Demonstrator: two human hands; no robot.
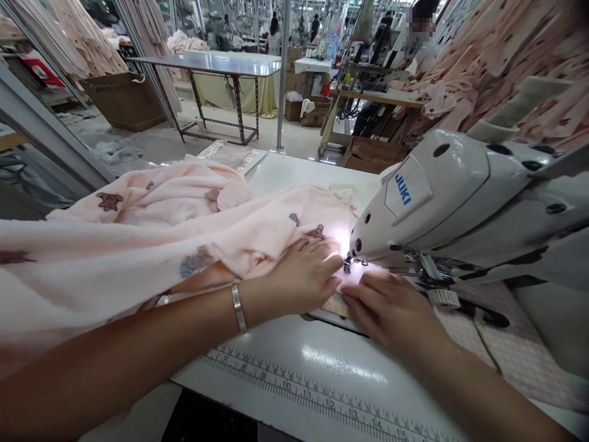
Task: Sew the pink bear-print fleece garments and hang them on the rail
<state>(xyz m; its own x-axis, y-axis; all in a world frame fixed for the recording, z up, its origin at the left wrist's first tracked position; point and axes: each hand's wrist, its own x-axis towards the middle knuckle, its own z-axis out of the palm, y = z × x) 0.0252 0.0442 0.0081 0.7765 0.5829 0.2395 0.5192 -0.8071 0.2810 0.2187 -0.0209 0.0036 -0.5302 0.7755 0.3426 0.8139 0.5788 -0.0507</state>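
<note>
A pale pink plush fabric (271, 224) with small printed animal figures is bunched over the left of the sewing table and reaches the needle area. My left hand (301, 276) rests on it left of the presser foot (347, 265), thumb and forefinger close together on the fabric edge. Just in front of the foot, my right hand (391, 307) has its fingers closed at that edge; its fingertips are partly hidden. The white sewing machine (432, 190) stands over the right side, its lamp lighting the stitching spot.
A printed ruler scale (308, 393) runs along the table's front edge. Behind are a metal-topped table (216, 62), a cardboard box (122, 101) and a pole (282, 92). Pink garment pieces (497, 67) hang at right. A person (273, 37) stands far back.
</note>
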